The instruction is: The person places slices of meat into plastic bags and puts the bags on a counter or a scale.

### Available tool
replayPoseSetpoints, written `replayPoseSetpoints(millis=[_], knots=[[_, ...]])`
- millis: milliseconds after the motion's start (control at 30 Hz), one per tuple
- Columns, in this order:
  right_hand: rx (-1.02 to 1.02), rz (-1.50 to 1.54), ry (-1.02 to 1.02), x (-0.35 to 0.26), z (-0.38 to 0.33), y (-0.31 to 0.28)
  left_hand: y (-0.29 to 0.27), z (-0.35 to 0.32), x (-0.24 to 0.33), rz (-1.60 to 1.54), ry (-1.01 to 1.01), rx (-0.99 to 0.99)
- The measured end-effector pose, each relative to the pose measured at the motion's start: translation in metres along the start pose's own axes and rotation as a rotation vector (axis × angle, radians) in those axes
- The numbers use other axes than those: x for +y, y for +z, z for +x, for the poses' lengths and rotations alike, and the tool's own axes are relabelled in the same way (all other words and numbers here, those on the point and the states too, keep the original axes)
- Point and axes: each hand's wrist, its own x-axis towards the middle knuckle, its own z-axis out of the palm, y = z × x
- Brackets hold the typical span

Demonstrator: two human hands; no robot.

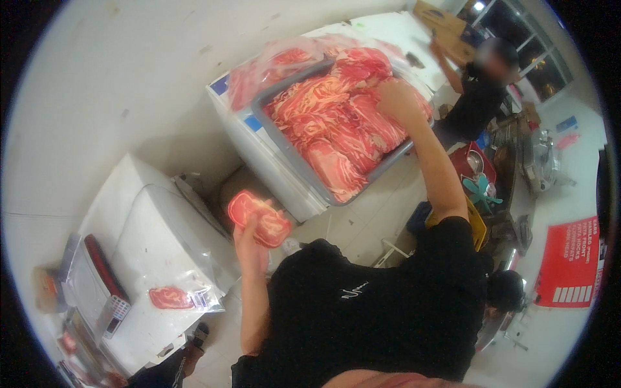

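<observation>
A black short-sleeved shirt (375,310) with a small pale chest mark; forearms bare.

This looked like a meat-packing workroom in the back of a shop, not a home kitchen. A large grey tray (388,165) full of sliced raw meat (336,129) stood on a white chest freezer (259,142), and a weighing scale (97,284) sat beside a white table (149,226) with one wrapped portion (171,297). Another person (479,90) worked at the back, near cardboard boxes (440,22) and metal machines (540,161).
</observation>
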Motion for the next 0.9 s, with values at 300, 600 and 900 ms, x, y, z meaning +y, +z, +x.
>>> replayPoseSetpoints(millis=[300, 600, 900], knots=[[0.165, 0.142, 0.123, 0.027, -0.005, -0.014, -0.011, -0.004, 0.009, -0.035, 0.024, 0.039], [0.202, 0.316, -0.036, 0.065, 0.007, -0.002, -0.019, 0.001, 0.001, -0.024, -0.022, -0.01], [0.366, 1.481, 0.366, 0.164, -0.013, -0.028, -0.014, 0.001, -0.01, -0.01, -0.048, -0.016]])
